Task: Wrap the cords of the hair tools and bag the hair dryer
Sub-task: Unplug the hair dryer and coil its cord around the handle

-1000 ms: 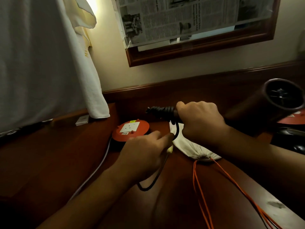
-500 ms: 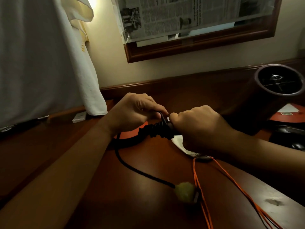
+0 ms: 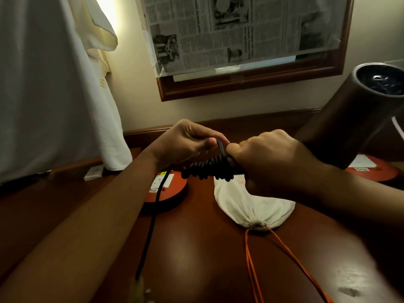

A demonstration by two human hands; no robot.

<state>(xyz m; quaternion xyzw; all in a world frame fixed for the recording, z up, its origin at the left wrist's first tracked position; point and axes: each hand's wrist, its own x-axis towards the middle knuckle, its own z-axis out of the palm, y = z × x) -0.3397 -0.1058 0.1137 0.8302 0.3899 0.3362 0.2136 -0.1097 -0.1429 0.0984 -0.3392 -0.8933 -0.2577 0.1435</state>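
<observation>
While wrapping, grips hair dryer (image 3: 349,119) handle in curled right hand (image 3: 273,158); pinches seemingly stiff, springy cord (image 3: 150,232) with left hand (image 3: 185,143) just beside handle; needs tension.

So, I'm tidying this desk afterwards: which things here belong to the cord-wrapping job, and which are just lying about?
In the job: hair dryer; its black cord; white drawstring bag; left hand, pinching the cord; right hand, gripping the dryer's handle.
Lying about: orange extension reel; hanging white cloth; newspaper; small white box.
</observation>
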